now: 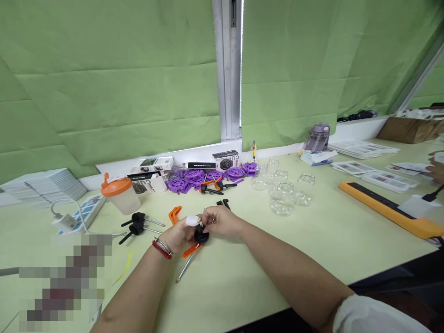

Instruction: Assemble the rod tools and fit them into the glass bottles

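Hands (219,221) with black fitting (201,237) between

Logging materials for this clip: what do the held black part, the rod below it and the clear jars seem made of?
Black part: probably plastic, dark sheen. Rod: likely polished metal, silvery with bright reflections. Clear jars: glass or glossy plastic; transparent with highlights, so unsettled.

Table (322,226) bare from the right hand (220,221) rightward to the orange power strip (385,208); widest lane, a hand passes there. Nearside gap between the forearms (291,263) too, crossed by one slanting metal shaft (187,268). Ahead blocked: clear jars (280,207) bunched right of centre, purple parts (194,175) left of them. Leftward tight: black-handled pieces (136,228) (shafts pointing right), orange-lidded cup (121,196) just behind.
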{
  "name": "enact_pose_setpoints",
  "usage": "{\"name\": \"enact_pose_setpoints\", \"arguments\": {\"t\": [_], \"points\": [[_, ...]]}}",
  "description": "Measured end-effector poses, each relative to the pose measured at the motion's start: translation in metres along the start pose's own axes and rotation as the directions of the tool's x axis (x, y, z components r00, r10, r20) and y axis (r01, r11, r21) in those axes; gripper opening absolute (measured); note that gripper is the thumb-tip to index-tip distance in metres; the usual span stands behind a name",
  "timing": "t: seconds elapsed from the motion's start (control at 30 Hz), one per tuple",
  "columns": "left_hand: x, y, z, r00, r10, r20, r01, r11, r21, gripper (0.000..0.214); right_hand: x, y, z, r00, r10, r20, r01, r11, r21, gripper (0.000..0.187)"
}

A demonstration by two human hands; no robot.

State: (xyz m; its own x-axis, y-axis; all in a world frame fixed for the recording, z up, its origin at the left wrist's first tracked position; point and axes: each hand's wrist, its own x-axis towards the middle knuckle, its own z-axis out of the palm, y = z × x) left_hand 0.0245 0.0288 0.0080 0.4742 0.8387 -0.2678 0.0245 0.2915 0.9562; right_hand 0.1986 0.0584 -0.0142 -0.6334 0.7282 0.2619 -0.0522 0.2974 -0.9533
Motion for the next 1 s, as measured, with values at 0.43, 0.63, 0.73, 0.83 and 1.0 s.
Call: {"name": "enact_pose_setpoints", "arguments": {"t": [0.43, 0.63, 0.73, 0.83, 1.0], "points": [[-0.006, 0.008, 0.004, 0.999, -0.05, 0.001, 0.05, 0.998, -0.023, 0.049, -0.001, -0.011, 0.003, 0.997, 0.07, -0.034, -0.069, 0.997, 0.033, 0.021], [-0.01, 0.01, 0.003, 0.996, -0.07, -0.053, 0.065, 0.995, -0.075, 0.041, 0.0, -0.003, 0.007, 0.996, 0.065, -0.053, -0.061, 0.996, 0.068, 0.029], [-0.014, 0.013, 0.004, 0.997, -0.071, -0.044, 0.066, 0.994, -0.09, 0.041, 0.0, -0.006, 0.009, 0.996, 0.067, -0.066, -0.063, 0.996, 0.059, 0.029], [-0.021, 0.016, 0.006, 0.996, -0.077, -0.038, 0.073, 0.994, -0.087, 0.045, -0.002, -0.016, 0.01, 0.992, 0.066, -0.104, -0.061, 0.997, 0.045, 0.028], [-0.031, 0.023, 0.007, 0.999, 0.005, -0.047, -0.01, 0.996, -0.09, 0.046, -0.007, -0.033, 0.01, 0.99, 0.059, -0.125, -0.045, 0.992, 0.114, 0.03]]}}
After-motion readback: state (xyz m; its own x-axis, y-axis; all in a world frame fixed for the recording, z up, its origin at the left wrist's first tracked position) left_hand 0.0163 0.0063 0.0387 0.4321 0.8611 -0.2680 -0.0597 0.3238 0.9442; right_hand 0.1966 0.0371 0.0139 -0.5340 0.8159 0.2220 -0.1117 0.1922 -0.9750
